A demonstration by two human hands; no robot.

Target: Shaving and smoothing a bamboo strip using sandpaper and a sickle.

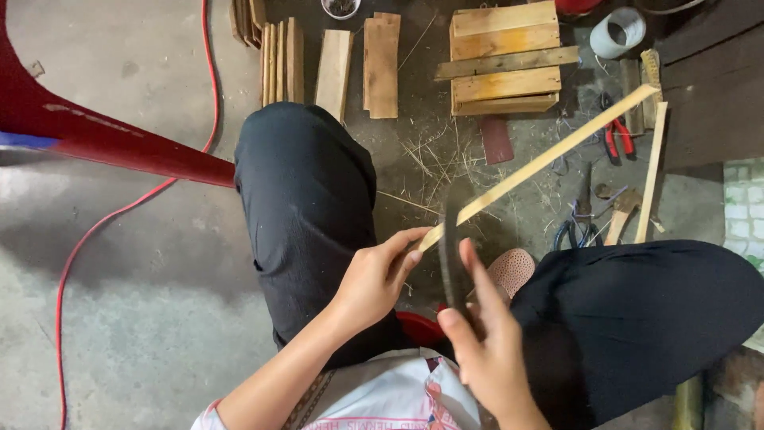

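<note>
Nearest, the left hand (378,275) pinches the near end of a long bamboo strip (549,155) slanting away over the floor, while the right hand (489,338) grips a dark curved blade (452,239), its handle hidden. Farther off lie stacked wooden blocks (503,60) and a white roll (618,32), partly cut off.

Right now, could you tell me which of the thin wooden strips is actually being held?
The long diagonal strip: the left hand pinches its near end beside the dark blade. The other strip lies untouched on the floor at right.
</note>
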